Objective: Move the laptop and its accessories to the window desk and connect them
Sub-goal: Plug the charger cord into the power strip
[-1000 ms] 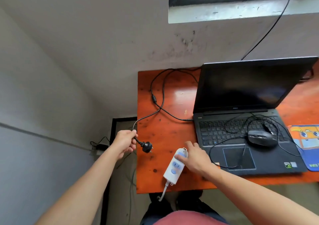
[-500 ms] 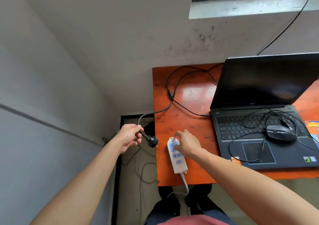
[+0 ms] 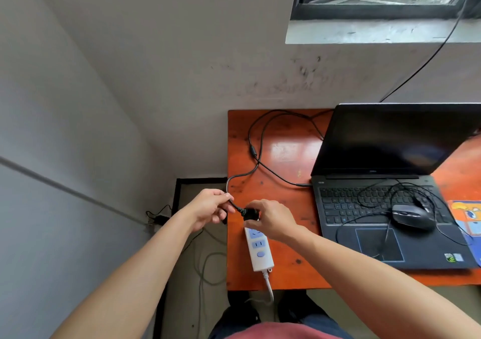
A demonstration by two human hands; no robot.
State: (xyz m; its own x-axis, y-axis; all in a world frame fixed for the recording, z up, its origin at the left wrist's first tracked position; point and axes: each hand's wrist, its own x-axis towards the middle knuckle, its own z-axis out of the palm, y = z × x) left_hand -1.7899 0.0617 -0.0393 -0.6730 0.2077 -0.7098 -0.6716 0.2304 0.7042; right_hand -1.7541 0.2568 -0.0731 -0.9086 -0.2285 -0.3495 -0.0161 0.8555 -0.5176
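- My left hand [image 3: 208, 208] was pinched shut on the cord [image 3: 232, 204] just behind the plug [image 3: 250, 213], and my right hand [image 3: 270, 220] was closed around the plug body itself, right over the far end of the power strip [image 3: 258, 247].
- The strip lay flat near the desk's [image 3: 286, 273] front-left edge, its own lead hanging off the front.
- Plug's the only stiff bit worth holding, I reckoned: hard plastic, small, grip it by the body and not the prongs. The cord is floppy and would just bend if I pushed from there.
- The strip looked light and smooth, so it'd probably skate on that glossy desktop unless I pinned it down.
- The laptop [image 3: 390, 208] sat open on the desk with the charger lead already in its left side.
- The mouse [image 3: 413, 217] was parked on the keyboard with its wire looped loosely around it, not plugged in as far as I could tell.
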